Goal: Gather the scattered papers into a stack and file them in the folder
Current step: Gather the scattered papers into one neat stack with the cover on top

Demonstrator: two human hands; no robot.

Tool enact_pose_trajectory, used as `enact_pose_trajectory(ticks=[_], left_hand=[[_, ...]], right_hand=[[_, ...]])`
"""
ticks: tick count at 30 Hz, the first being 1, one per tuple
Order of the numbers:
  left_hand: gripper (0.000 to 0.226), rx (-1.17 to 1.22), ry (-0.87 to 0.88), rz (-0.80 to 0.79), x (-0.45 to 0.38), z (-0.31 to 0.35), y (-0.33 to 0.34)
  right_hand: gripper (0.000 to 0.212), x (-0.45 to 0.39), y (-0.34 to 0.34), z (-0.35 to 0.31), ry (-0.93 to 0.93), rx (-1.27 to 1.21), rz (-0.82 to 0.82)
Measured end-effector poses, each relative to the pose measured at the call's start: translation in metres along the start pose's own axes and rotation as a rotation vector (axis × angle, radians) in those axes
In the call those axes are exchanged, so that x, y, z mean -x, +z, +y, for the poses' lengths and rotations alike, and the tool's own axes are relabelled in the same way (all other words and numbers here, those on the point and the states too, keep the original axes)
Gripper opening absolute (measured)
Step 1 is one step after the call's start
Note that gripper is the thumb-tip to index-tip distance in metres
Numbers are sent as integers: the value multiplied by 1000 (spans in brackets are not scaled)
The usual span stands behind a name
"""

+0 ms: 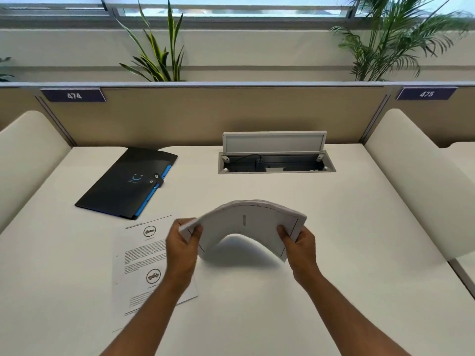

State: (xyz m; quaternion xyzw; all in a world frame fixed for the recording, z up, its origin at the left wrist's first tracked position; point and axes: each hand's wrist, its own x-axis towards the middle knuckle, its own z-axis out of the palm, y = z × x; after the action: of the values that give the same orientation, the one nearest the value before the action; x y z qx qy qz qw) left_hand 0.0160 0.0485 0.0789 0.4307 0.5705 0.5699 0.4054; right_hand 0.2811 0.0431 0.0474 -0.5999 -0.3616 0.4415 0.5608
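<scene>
Bench (334, 253) white | folder (123, 183) black, closed, far left | loose sheet (138, 263) flat, near left | paper stack (246, 224) bowed, lifted, centre | left hand (183, 242), right hand (299, 241) pinch opposite stack ends

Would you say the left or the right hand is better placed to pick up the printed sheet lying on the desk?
Left, probably: the left hand hovers directly above the printed sheet, while the right hand grips the far end of the paper stack.
</scene>
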Motion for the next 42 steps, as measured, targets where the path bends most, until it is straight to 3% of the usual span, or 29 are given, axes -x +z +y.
enact_pose_trajectory(ticks=[4,8,21,24,31,36,42], left_hand=[[23,-102,-38,-64,21,-17,16],[22,-182,48,-85,22,-16,19],[40,-62,14,34,15,-18,9],[40,-19,-64,51,3,-15,11],[37,-51,-69,24,-6,-17,5],[56,-89,-152,-6,8,-30,2],[42,-236,-56,48,-6,-16,-7]], right_hand=[[23,20,11,13,11,14,-38],[16,19,18,6,2,20,53],[33,13,3,1,-113,-32,4],[26,8,4,-1,-94,-26,-13],[21,1,-4,-5,-64,-9,-58],[38,12,-9,12,34,3,-84],[34,-10,-14,-11,-45,125,-4]])
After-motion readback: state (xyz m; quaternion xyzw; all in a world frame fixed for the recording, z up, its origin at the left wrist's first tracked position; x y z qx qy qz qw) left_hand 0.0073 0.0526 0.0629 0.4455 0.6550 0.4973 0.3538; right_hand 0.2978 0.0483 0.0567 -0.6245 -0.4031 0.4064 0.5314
